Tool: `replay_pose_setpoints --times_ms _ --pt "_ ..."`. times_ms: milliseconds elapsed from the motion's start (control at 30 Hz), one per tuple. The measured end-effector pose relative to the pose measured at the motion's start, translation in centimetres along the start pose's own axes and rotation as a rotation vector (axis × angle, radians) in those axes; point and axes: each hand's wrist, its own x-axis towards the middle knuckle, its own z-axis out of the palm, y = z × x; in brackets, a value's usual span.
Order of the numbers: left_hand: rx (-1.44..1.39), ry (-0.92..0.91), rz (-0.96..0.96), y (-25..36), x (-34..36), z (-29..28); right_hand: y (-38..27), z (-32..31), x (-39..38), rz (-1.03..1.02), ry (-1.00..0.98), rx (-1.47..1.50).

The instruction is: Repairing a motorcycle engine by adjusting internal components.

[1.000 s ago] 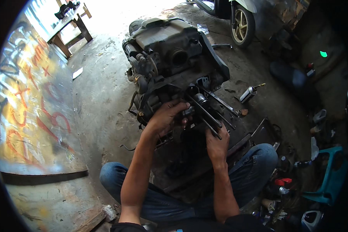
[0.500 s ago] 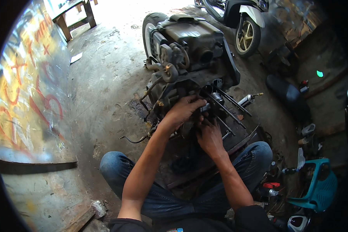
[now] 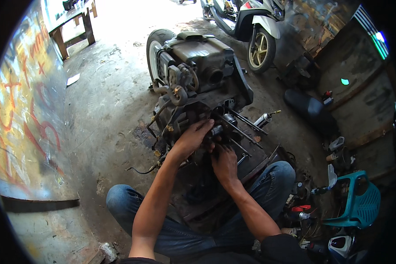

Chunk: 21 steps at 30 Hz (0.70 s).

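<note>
Head view shows both hands moved closer together on the engine block [image 3: 198, 88] than a second ago. Left hand [image 3: 193, 140] now lies spread over the studs [image 3: 240, 127]; the right hand [image 3: 225, 163] presses below, but I cannot tell its grip.

Both forearms reached forward to the engine [image 3: 198, 88]; left hand [image 3: 192, 138] curled above right hand [image 3: 225, 163], fingers bent.
</note>
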Motion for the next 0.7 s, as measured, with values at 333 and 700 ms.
replay_pose_setpoints --times_ms 333,700 --pt "0.082 0.344 0.243 -1.0 -2.9 1.8 0.3 -2.3 -0.8 0.387 0.032 0.305" --pt "0.232 0.622 0.237 -7.4 -6.5 8.9 -0.8 -3.7 -4.3 0.399 0.278 0.796"
